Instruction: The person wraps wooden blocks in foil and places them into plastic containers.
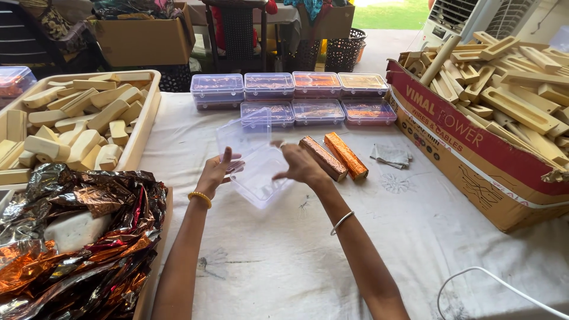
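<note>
L→R: foil heap (77,249) at L edge; tray (148,118) of wood blocks behind it. L hand (216,175) pinches the L side of the clear box (258,172), lid open and upright, held above the cloth mid-table. R hand (302,166) curled over the box's R rim, gripping it. Two foil bars (335,157) lie just R of the box. Risk: thin hinge may crack if the lid is forced back; smooth plastic may slip and drop; R forearm could knock the bars.

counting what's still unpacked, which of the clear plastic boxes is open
The clear hinged box held between the left hand and right hand; its lid stands up, while the stacked boxes behind are closed.
</note>
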